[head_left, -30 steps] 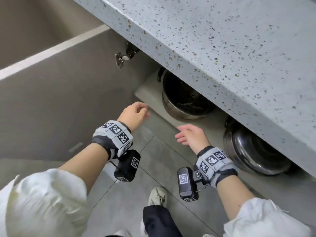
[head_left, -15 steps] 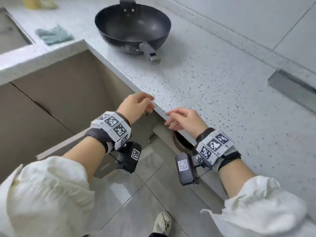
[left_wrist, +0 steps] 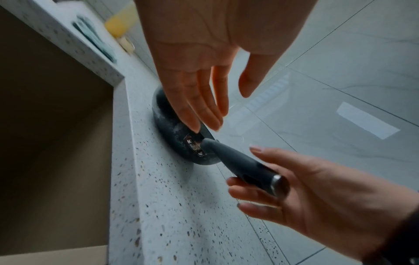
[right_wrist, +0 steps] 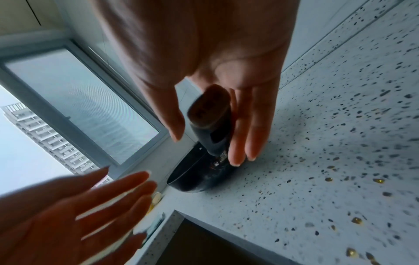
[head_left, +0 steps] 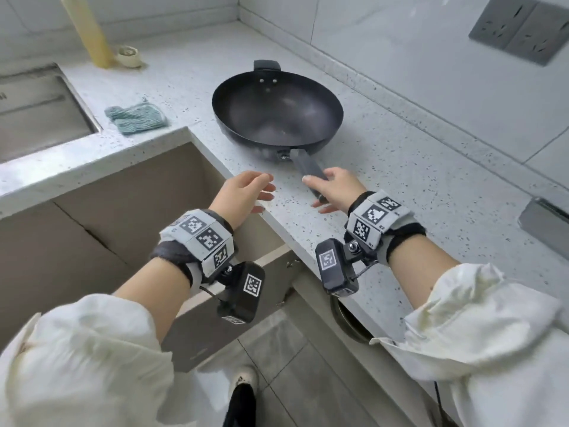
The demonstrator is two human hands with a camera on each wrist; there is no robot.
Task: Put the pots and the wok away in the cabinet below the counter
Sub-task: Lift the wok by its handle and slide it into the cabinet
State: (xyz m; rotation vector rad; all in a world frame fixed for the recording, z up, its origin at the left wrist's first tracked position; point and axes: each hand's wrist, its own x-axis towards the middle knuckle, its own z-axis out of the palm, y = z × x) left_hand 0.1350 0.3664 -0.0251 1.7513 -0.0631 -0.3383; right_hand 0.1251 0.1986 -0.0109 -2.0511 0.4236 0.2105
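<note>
The wok (head_left: 277, 110) sits on the desk (head_left: 400, 186), its handle (head_left: 308, 166) pointing back at me near the edge. My right hand (head_left: 337, 189) is around the end of that handle, fingers (left_wrist: 243, 192) under it and thumb over, not clamped yet. My left hand (head_left: 243, 194) hovers just beside it, fingers (left_wrist: 199, 105) straight and loose, holding nothing. A pot (head_left: 348, 318) peeks out of the cabinet below. A cloth (head_left: 135, 117) lies by the sink (head_left: 46, 112).

The speckled bench (head_left: 400, 192) carries a black wok (head_left: 277, 112) mid-surface, a teal cloth (head_left: 137, 118) left, a yellow bottle (head_left: 89, 35) far left.
</note>
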